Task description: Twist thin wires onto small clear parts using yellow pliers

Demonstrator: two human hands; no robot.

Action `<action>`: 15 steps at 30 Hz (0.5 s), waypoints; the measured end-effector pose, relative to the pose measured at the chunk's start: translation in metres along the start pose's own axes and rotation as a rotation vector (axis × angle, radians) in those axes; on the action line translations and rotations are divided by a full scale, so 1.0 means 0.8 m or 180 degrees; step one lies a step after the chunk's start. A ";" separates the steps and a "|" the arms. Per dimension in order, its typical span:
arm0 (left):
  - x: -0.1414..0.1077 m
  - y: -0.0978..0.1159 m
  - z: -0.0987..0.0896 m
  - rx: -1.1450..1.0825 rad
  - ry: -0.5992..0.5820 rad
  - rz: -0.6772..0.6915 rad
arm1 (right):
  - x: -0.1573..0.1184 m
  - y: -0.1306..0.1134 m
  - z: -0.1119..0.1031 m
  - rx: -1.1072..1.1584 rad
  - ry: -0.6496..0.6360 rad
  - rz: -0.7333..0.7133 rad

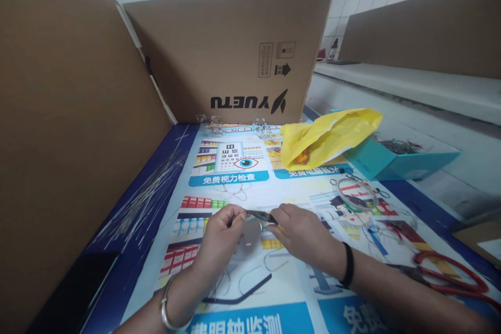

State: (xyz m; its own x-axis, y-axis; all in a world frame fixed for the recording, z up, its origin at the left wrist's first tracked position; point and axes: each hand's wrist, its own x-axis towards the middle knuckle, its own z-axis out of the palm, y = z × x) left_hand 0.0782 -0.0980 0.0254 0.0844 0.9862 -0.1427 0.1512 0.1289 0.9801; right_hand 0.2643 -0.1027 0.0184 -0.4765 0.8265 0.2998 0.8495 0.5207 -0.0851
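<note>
My right hand (303, 232) is closed around a pair of pliers (260, 214) with dark narrow jaws and a bit of yellow on the handle. The jaws point left and reach the fingertips of my left hand (223, 232). That hand is closed in a pinch on a thin wire, mostly hidden by the fingers. Just below the jaws a small curve of shiny wire (261, 225) shows. Bent wire pieces (276, 261) lie on the printed sheet (291, 292) under my hands, beside a dark strip (238, 300).
Straight wires (144, 198) lie at the left. Wire pieces (262, 126) sit by the cardboard panel (230, 52). At the right are a yellow bag (332, 135), a teal box (410, 164), a wire coil (358, 193) and red-handled scissors (450, 271).
</note>
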 end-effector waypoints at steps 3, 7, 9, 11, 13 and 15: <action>0.003 -0.004 -0.001 -0.0041 -0.0023 -0.0057 | 0.001 0.001 -0.001 0.0307 -0.0175 0.0145; 0.005 -0.009 -0.002 0.0009 0.0022 -0.0005 | 0.003 0.005 -0.002 0.0279 -0.0097 0.0127; 0.006 -0.008 -0.001 0.0062 0.0054 0.0043 | 0.003 0.006 -0.002 0.0097 0.0000 0.0093; 0.005 -0.007 0.000 0.0128 0.0075 0.0055 | 0.002 0.005 -0.002 -0.0069 0.0064 0.0052; 0.004 -0.004 0.001 0.0181 0.0076 0.0060 | 0.002 0.004 -0.002 -0.0167 0.0108 0.0006; 0.003 -0.001 0.001 0.0215 0.0061 0.0062 | 0.001 0.002 -0.001 -0.0234 0.0153 -0.0045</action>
State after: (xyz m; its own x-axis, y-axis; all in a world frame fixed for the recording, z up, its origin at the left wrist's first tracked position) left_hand 0.0793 -0.0958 0.0240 0.0692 0.9903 -0.1204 0.2158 0.1029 0.9710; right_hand 0.2657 -0.1014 0.0195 -0.4787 0.8070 0.3458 0.8579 0.5136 -0.0111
